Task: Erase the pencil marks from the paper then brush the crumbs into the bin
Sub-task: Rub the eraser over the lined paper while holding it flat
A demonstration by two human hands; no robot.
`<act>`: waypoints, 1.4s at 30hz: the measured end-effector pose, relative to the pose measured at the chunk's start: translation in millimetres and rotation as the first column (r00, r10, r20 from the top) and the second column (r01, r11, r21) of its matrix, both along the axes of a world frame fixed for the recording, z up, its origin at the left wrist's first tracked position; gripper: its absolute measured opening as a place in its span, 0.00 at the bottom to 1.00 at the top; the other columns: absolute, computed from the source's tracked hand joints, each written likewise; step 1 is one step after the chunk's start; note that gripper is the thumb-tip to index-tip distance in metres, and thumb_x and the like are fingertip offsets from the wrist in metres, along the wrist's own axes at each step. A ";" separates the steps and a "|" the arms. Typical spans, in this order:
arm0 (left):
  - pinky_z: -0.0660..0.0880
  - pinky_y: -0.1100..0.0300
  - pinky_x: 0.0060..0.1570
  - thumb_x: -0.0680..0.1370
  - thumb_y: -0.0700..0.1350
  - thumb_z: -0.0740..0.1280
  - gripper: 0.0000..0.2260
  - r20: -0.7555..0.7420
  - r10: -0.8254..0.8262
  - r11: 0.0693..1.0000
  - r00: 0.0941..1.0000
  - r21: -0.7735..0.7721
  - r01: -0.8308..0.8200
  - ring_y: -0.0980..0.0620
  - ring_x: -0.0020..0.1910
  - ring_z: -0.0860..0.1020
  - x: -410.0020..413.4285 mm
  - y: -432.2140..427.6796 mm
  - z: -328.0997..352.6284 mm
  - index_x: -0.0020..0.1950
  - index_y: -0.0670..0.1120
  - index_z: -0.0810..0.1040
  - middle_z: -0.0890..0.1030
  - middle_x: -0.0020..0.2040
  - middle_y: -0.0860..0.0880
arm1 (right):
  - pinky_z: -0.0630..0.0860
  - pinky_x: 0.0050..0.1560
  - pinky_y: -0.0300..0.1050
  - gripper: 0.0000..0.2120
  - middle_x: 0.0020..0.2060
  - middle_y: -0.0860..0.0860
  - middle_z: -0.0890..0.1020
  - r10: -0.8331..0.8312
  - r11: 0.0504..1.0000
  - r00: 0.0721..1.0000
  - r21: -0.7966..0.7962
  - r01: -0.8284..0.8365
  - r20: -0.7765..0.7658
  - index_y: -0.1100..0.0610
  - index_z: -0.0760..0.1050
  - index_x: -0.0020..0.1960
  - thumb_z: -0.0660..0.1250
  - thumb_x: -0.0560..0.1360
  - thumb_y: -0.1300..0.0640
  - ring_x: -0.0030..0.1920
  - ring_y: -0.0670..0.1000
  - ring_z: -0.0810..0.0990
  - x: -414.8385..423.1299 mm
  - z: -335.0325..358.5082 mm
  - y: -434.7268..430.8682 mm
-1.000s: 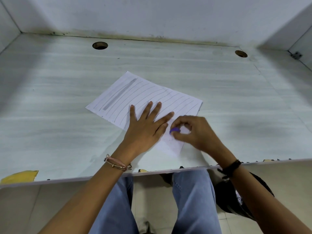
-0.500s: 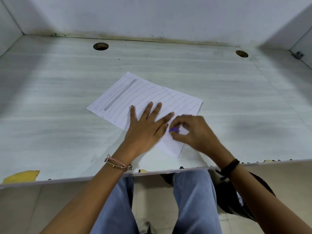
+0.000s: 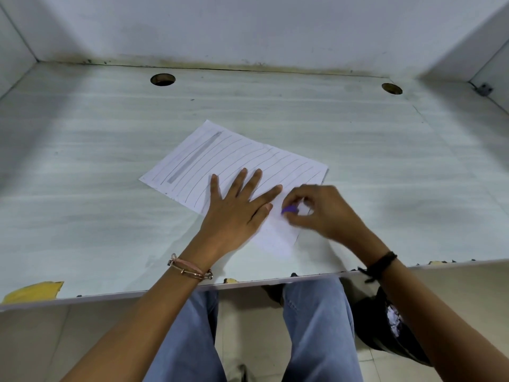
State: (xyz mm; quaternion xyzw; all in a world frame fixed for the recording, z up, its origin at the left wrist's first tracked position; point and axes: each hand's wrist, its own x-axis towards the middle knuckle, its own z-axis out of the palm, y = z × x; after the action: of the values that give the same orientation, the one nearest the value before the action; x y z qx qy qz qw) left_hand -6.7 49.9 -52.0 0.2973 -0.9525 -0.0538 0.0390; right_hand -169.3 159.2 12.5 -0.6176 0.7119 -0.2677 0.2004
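Observation:
A lined white paper (image 3: 220, 155) lies at an angle on the pale desk (image 3: 82, 175). A grey pencil-shaded bar (image 3: 194, 157) runs along its far left part. My left hand (image 3: 237, 213) presses flat on the sheet with fingers spread. My right hand (image 3: 322, 213) pinches a small purple eraser (image 3: 289, 209) against the paper's near right part, just beside my left fingertips. The near corner of the sheet looks blank.
Two round cable holes (image 3: 162, 79) (image 3: 391, 88) sit near the desk's back wall. A yellow patch (image 3: 33, 292) marks the chipped front edge at left. A dark bin with crumpled paper (image 3: 385, 326) stands on the floor below my right arm, beside my knees.
My right hand with the eraser has shifted slightly across the paper in a rubbing motion. My left hand stays pressed flat in the same spot.

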 end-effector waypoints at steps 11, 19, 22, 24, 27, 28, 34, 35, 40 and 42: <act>0.36 0.32 0.69 0.76 0.61 0.29 0.27 -0.004 0.006 1.000 1.000 0.008 -0.006 0.49 0.78 0.37 -0.2 -0.4 -0.4 0.76 0.67 0.38 0.40 0.80 0.53 | 0.67 0.40 0.29 0.05 0.36 0.46 0.82 -0.052 0.997 0.999 -0.050 0.053 0.007 0.54 0.81 0.41 0.73 0.67 0.62 0.37 0.40 0.77 -3.7 -1.2 0.6; 0.36 0.32 0.70 0.77 0.61 0.30 0.25 -0.001 -0.001 1.000 1.000 0.019 0.001 0.49 0.78 0.36 0.8 -0.3 1.6 0.76 0.67 0.38 0.39 0.80 0.53 | 0.68 0.41 0.28 0.06 0.36 0.47 0.82 0.167 0.983 0.985 0.074 -0.171 0.049 0.56 0.82 0.41 0.74 0.66 0.64 0.37 0.41 0.77 13.3 3.5 8.7; 0.36 0.32 0.70 0.80 0.60 0.32 0.23 -0.007 0.008 1.000 1.000 0.010 -0.008 0.49 0.78 0.36 0.5 -0.7 -0.4 0.76 0.67 0.38 0.39 0.80 0.53 | 0.66 0.38 0.28 0.05 0.35 0.47 0.81 -0.039 0.997 0.999 -0.061 0.038 -0.021 0.55 0.81 0.41 0.73 0.67 0.64 0.36 0.39 0.75 -4.7 1.5 -0.9; 0.36 0.32 0.70 0.77 0.62 0.30 0.25 -0.009 0.010 1.000 1.000 0.007 -0.010 0.49 0.78 0.36 0.2 -1.2 -0.2 0.76 0.67 0.38 0.39 0.80 0.53 | 0.66 0.38 0.29 0.05 0.35 0.46 0.80 0.005 0.998 0.999 -0.060 -0.008 -0.048 0.55 0.81 0.41 0.73 0.67 0.62 0.36 0.39 0.75 6.0 -1.0 1.6; 0.36 0.32 0.69 0.75 0.62 0.29 0.27 0.004 -0.001 1.000 1.000 0.011 0.001 0.49 0.78 0.36 0.1 -0.7 0.5 0.76 0.67 0.38 0.39 0.80 0.53 | 0.68 0.40 0.27 0.05 0.37 0.46 0.81 0.202 0.975 0.977 0.077 -0.206 0.062 0.56 0.82 0.42 0.74 0.68 0.63 0.38 0.41 0.76 23.1 0.6 15.1; 0.36 0.32 0.69 0.75 0.62 0.29 0.27 -0.001 0.000 1.000 1.000 0.017 0.000 0.49 0.78 0.36 0.3 -0.1 0.8 0.76 0.67 0.39 0.40 0.80 0.53 | 0.67 0.40 0.26 0.05 0.37 0.47 0.82 0.208 0.973 0.975 0.087 -0.214 0.073 0.57 0.82 0.42 0.74 0.67 0.63 0.38 0.41 0.76 19.0 2.3 14.4; 0.36 0.32 0.70 0.75 0.62 0.28 0.27 0.003 0.009 1.000 1.000 0.009 -0.009 0.49 0.78 0.36 -0.4 -1.7 0.1 0.76 0.67 0.37 0.39 0.80 0.53 | 0.66 0.37 0.27 0.05 0.35 0.47 0.81 -0.021 0.995 1.000 -0.101 0.019 -0.011 0.56 0.81 0.41 0.73 0.66 0.64 0.36 0.38 0.75 4.5 -2.9 -0.4; 0.37 0.31 0.70 0.75 0.62 0.28 0.27 0.008 0.006 1.000 1.000 0.009 -0.006 0.49 0.78 0.36 -0.3 -1.8 0.3 0.76 0.67 0.37 0.39 0.80 0.53 | 0.66 0.38 0.27 0.05 0.35 0.46 0.81 0.056 0.996 0.998 -0.067 -0.055 0.003 0.56 0.81 0.41 0.73 0.66 0.64 0.36 0.39 0.75 14.7 -4.1 3.5; 0.37 0.31 0.70 0.75 0.62 0.29 0.27 0.004 0.004 1.000 1.000 0.020 -0.004 0.50 0.78 0.36 0.3 -0.8 -0.2 0.76 0.67 0.38 0.39 0.80 0.53 | 0.67 0.39 0.25 0.06 0.36 0.49 0.82 0.154 0.987 0.984 0.027 -0.157 0.092 0.59 0.83 0.42 0.74 0.67 0.66 0.36 0.38 0.76 13.1 2.6 7.5; 0.37 0.31 0.70 0.75 0.62 0.29 0.27 -0.011 0.010 1.000 1.000 0.030 -0.009 0.50 0.78 0.36 0.0 -0.4 -0.5 0.75 0.68 0.38 0.39 0.80 0.54 | 0.66 0.37 0.26 0.05 0.35 0.48 0.81 0.010 0.998 1.000 -0.059 -0.008 0.021 0.59 0.82 0.42 0.73 0.67 0.66 0.35 0.36 0.75 -2.0 2.3 -0.7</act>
State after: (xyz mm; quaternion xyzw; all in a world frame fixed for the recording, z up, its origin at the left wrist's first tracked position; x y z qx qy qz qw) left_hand -6.7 49.5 -52.5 0.3021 -0.9499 -0.0695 0.0399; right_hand -171.2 158.5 14.8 -0.6236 0.6987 -0.2943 0.1908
